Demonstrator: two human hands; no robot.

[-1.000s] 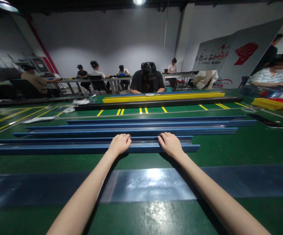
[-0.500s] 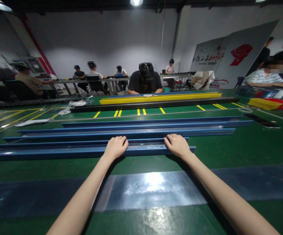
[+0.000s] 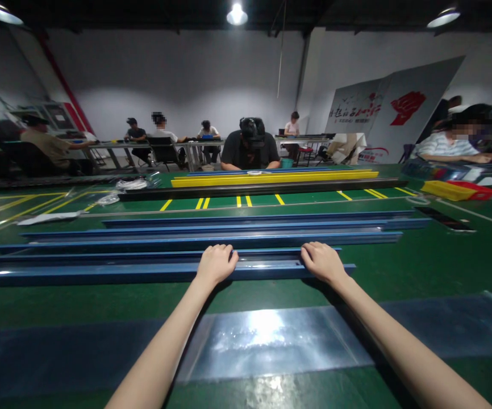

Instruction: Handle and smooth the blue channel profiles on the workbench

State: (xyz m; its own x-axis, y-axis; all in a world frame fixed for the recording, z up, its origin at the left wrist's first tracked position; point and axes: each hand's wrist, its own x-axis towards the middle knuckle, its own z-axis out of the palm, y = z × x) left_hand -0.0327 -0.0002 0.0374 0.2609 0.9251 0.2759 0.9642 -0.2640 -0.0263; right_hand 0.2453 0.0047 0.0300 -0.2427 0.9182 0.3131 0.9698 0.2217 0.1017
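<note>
A long blue channel rail [image 3: 101, 272] lies across the green floor, nearest of several parallel blue rails. My left hand [image 3: 216, 264] curls over its near wall around the middle, fingers hooked into the channel. My right hand [image 3: 322, 262] grips the same rail close to its right end, fingers also bent over the edge. A glossy clear plastic sheet [image 3: 267, 341] lies flat on the floor under my forearms.
More blue rails [image 3: 212, 230] lie just beyond. Further back are a black rail [image 3: 271, 187] and a yellow rail [image 3: 271, 179], with a person in black bent over them. A person sits at the right by yellow and red parts [image 3: 459, 190]. Others sit at tables behind.
Both hands have shifted a little to the right along the rail, still gripping it. The view has tilted up slightly.
</note>
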